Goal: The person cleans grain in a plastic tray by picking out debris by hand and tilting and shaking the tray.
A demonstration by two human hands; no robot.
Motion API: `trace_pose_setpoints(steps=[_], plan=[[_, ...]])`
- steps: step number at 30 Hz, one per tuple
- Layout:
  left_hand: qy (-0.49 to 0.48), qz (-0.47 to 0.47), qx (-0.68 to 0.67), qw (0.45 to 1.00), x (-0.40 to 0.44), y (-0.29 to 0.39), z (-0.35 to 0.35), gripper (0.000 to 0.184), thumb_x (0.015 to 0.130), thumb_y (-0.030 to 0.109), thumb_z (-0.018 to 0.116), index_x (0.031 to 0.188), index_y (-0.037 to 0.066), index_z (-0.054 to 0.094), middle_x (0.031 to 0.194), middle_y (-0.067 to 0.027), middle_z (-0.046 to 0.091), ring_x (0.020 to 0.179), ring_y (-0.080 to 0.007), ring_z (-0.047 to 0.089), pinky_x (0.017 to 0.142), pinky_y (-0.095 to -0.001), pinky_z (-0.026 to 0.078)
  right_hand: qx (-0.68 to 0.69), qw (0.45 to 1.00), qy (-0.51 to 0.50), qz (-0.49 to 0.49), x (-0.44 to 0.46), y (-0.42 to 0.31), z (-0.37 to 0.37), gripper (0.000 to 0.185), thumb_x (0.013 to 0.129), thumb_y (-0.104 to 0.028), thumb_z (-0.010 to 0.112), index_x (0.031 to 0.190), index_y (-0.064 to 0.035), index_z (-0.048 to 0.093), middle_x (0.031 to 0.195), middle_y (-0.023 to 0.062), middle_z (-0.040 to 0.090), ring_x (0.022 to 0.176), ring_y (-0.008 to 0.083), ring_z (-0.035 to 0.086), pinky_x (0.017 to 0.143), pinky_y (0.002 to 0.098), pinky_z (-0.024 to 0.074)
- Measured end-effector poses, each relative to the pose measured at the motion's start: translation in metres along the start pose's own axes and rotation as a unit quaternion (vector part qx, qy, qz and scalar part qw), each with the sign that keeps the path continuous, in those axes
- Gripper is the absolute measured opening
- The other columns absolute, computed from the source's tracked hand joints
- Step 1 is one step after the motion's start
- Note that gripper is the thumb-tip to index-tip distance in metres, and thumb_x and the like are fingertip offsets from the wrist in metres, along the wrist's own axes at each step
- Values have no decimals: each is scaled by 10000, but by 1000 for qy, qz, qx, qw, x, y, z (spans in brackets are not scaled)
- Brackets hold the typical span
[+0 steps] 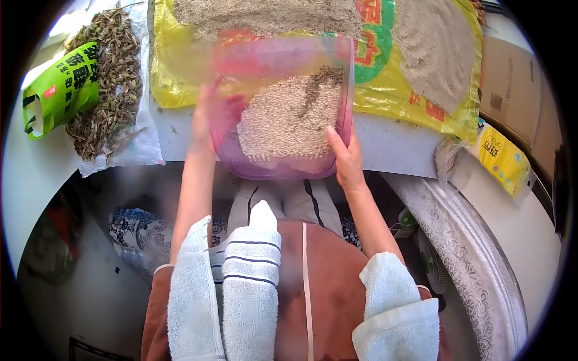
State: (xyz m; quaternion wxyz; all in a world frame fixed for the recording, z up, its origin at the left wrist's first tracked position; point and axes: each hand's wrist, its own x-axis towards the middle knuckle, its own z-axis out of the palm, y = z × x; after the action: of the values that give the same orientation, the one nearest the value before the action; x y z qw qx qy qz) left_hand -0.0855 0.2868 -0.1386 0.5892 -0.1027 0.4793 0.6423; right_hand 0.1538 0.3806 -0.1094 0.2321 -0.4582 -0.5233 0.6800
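Pink basket (274, 170) of pale grains (286, 117) in grasp of left hand (217, 114) and right hand (347, 157)

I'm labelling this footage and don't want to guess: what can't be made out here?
All in the head view:
- Left hand: its exact grip, lost to blur and the wall of the pink tub.
- Right hand: its fingers, mostly hidden by the tub; the thumb shows.
- Pale grain at the back: its far extent, cut off by the top edge.
- Cardboard box: its print, too small to read.
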Motion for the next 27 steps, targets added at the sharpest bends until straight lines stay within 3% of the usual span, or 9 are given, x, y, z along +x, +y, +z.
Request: trace_pose_setpoints(steps=[3,5,8,10,12,15,20,24,27], plan=[[-38,-2,-42,998,-6,13,22,648,918,554,424,1418,166,283,1236,-205,467,1135,-315,501,947,-448,429,68,996,-8,61,9,-7,-8,627,915,-144,535,1458,-59,234,1417,124,379,1308,200,349,1069,324,277],[5,116,20,993,-4,-26,38,647,924,565,396,1417,164,275,1209,-195,494,1141,-297,497,965,-440,421,95,984,-44,147,35,-3,-53,603,923,-145,502,1464,-107,239,1306,121,498,1202,187,479,1000,318,383],[4,117,37,992,-18,-31,51,638,929,570,377,1412,166,272,1177,-187,509,1086,-269,522,967,-411,425,156,974,-88,140,44,0,-68,605,922,-144,494,1463,-84,230,1381,132,425,1273,211,413,1047,334,333],[13,60,12,998,-21,-9,24,636,929,572,375,1411,169,271,1176,-183,506,1053,-263,535,957,-413,434,15,998,-55,19,27,7,-37,607,919,-156,508,1453,-43,242,1503,122,229,1379,215,237,1105,332,214],[-6,36,22,999,-8,6,-7,642,926,577,375,1412,171,269,1160,-188,506,1023,-265,546,939,-424,449,-60,997,-23,-36,3,4,8,619,913,-185,534,1451,-53,258,1447,127,333,1333,211,316,1087,331,244],[-12,18,-17,1000,-11,18,7,635,930,563,385,1408,160,274,1213,-201,486,1154,-295,491,962,-430,430,45,991,-32,125,13,17,-4,656,899,-137,525,1475,-136,210,1365,128,427,1290,227,388,1052,364,320],[51,185,8,981,-18,-51,53,623,932,539,418,1404,164,259,1203,-193,503,1146,-293,499,997,-431,385,115,986,-57,107,45,27,-68,649,901,-199,562,1460,-84,251,1306,97,480,1215,198,438,1043,327,309],[1,66,-8,998,-3,-14,-18,615,920,579,394,1390,204,267,1087,-185,539,1081,-290,531,916,-432,443,-65,996,-37,-49,20,10,-17,651,895,-171,571,1460,-96,256,1316,84,475,1208,186,444,1026,318,328],[-52,38,-63,996,-12,7,-1,592,940,540,391,1387,165,288,1187,-177,509,1130,-276,503,961,-426,420,0,997,-48,56,22,10,-13,669,900,-178,543,1475,-121,206,1340,130,453,1215,206,460,1023,359,351]])
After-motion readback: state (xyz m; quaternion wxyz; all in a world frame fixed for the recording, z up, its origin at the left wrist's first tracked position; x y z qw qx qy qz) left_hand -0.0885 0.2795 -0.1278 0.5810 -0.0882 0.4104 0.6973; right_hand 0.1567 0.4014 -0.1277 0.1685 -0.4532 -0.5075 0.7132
